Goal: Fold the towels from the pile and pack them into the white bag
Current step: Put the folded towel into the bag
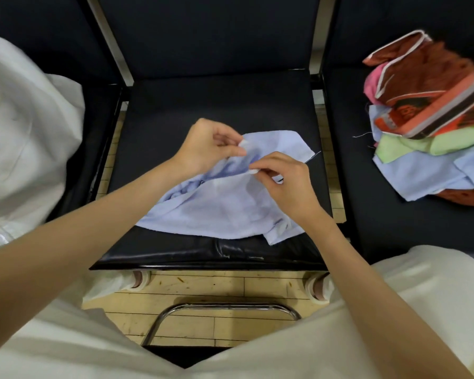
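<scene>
A light blue towel (222,209) lies crumpled on the black chair seat (203,105) in front of me. My left hand (208,146) pinches a corner of the towel between thumb and fingers. Just to its right, my right hand (282,181) pinches another bit of the towel's edge. Both pinched corners are lifted a little off the seat. The pile of towels (433,119), orange, pink, green and blue, sits on the seat to the right. The white bag (25,132) stands on the seat to the left.
Metal chair frames (112,45) separate the three black seats. A loose thread (314,157) hangs from the towel's right edge. Below the seat are a wooden floor (216,285), a chrome bar (225,307) and my white-clad knees.
</scene>
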A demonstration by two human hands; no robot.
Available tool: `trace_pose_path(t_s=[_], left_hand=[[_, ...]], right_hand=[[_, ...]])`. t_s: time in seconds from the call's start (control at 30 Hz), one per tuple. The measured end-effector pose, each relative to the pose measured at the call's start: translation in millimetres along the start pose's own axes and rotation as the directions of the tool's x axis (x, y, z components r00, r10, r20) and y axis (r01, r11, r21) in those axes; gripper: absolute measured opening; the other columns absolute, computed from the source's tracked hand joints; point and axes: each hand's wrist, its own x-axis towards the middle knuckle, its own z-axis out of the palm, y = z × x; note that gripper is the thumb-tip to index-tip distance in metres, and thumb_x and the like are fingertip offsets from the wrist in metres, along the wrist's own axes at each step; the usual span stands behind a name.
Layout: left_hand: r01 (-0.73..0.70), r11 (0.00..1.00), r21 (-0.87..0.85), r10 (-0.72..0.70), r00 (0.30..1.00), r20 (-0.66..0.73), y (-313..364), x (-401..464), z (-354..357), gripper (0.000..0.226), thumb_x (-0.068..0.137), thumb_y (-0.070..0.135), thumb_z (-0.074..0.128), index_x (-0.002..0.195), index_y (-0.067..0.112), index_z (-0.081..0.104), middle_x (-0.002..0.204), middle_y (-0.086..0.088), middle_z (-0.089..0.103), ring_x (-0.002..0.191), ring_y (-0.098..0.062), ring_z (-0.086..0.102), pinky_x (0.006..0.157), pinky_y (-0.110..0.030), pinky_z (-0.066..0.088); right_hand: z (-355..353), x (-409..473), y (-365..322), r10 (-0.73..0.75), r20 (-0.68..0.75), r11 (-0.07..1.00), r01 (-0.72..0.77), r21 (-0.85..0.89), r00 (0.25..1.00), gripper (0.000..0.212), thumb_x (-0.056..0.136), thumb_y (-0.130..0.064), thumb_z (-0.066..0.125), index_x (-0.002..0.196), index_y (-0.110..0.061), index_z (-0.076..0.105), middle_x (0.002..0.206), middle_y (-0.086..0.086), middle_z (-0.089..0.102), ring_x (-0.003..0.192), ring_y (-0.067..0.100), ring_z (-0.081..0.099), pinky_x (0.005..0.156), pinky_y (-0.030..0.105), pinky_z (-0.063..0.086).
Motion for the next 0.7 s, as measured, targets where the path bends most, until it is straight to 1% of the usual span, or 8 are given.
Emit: trace_pose_path(t_s=[0.07, 0.13, 0.27, 0.33, 0.4, 0.5, 0.6, 0.7], left_hand=[[0.004, 1.0, 0.002, -0.004, 1.0, 0.025, -5, -2, 2, 0.019, 0.077, -0.004, 0.073, 0.093, 0.005, 0.07, 0.084, -0.006, 0.07, 0.076, -0.007, 0.067, 0.075, -0.021, 0.055], [0.011, 1.0, 0.0, -0.011, 1.0, 0.027, -8, -3, 3, 0.026, 0.078, -0.007, 0.071, 0.096, 0.009, 0.064, 0.08, -0.002, 0.067, 0.073, 0.0, 0.066, 0.077, -0.019, 0.055], [-0.031, 0.999, -0.022, 0.033, 0.994, 0.1, -7, -7, 6, 0.035, 0.08, -0.006, 0.07, 0.091, 0.018, 0.047, 0.077, 0.001, 0.068, 0.074, -0.003, 0.067, 0.074, -0.017, 0.053], [-0.053, 0.999, -0.01, 0.053, 0.988, 0.145, -6, -9, 6, 0.036, 0.079, -0.005, 0.071, 0.092, 0.014, 0.044, 0.078, 0.0, 0.071, 0.073, -0.007, 0.068, 0.07, -0.015, 0.051], [-0.054, 0.999, 0.001, 0.053, 0.987, 0.154, -6, -11, 6, 0.036, 0.078, -0.003, 0.074, 0.092, 0.01, 0.043, 0.079, -0.002, 0.072, 0.073, -0.011, 0.07, 0.069, -0.018, 0.052], [-0.039, 0.999, 0.002, 0.038, 0.987, 0.158, -8, -11, 3, 0.029, 0.075, 0.002, 0.078, 0.087, 0.007, 0.051, 0.079, -0.005, 0.073, 0.077, -0.017, 0.072, 0.075, -0.027, 0.057], [0.007, 0.998, 0.056, -0.012, 0.997, 0.082, -20, -15, -12, 0.017, 0.075, 0.005, 0.078, 0.084, 0.004, 0.064, 0.079, -0.008, 0.072, 0.078, -0.016, 0.071, 0.078, -0.03, 0.058], [0.143, 0.97, 0.196, -0.123, 0.986, -0.113, -51, -33, -42, 0.008, 0.077, 0.008, 0.073, 0.08, 0.013, 0.069, 0.079, -0.002, 0.071, 0.079, -0.014, 0.069, 0.075, -0.026, 0.056]], right_hand=[[0, 0, -1, 0.044, -0.028, 0.999, -0.044, 0.009, 0.999, 0.009, 0.086, -0.005, 0.065, 0.092, -0.008, 0.071, 0.088, 0.001, 0.068, 0.076, 0.01, 0.062, 0.072, 0.023, 0.054], [-1, 0, -3, 0.139, -0.026, 0.989, -0.137, 0.06, 0.99, 0.01, 0.087, -0.01, 0.066, 0.097, -0.01, 0.066, 0.087, -0.004, 0.066, 0.077, 0.007, 0.062, 0.073, 0.022, 0.054], [1, 1, -6, 0.23, 0.044, 0.965, -0.233, 0.121, 0.972, 0.036, 0.089, -0.019, 0.066, 0.122, -0.014, 0.052, 0.085, -0.006, 0.065, 0.078, 0.004, 0.062, 0.074, 0.01, 0.049], [1, 1, -6, 0.235, 0.063, 0.965, -0.241, 0.103, 0.97, 0.04, 0.089, -0.02, 0.065, 0.127, -0.014, 0.053, 0.085, -0.007, 0.064, 0.077, 0.001, 0.06, 0.074, 0.006, 0.046], [1, 2, -4, 0.215, 0.053, 0.973, -0.218, 0.077, 0.975, 0.03, 0.088, -0.018, 0.065, 0.118, -0.013, 0.063, 0.086, -0.005, 0.066, 0.075, 0.003, 0.061, 0.073, 0.007, 0.047], [3, 1, -3, 0.141, 0.023, 0.99, -0.141, 0.01, 0.99, 0.012, 0.087, -0.014, 0.067, 0.096, -0.008, 0.071, 0.083, 0.005, 0.069, 0.071, 0.014, 0.062, 0.068, 0.017, 0.05], [4, -1, 2, 0.141, -0.004, 0.988, -0.141, -0.055, 0.99, 0.011, 0.089, -0.013, 0.064, 0.094, -0.006, 0.069, 0.084, 0.007, 0.068, 0.073, 0.016, 0.061, 0.07, 0.017, 0.048], [5, -3, 8, 0.159, -0.017, 0.983, -0.16, -0.086, 0.987, 0.015, 0.091, -0.016, 0.061, 0.1, -0.007, 0.069, 0.088, 0.006, 0.067, 0.076, 0.013, 0.058, 0.072, 0.01, 0.044]])
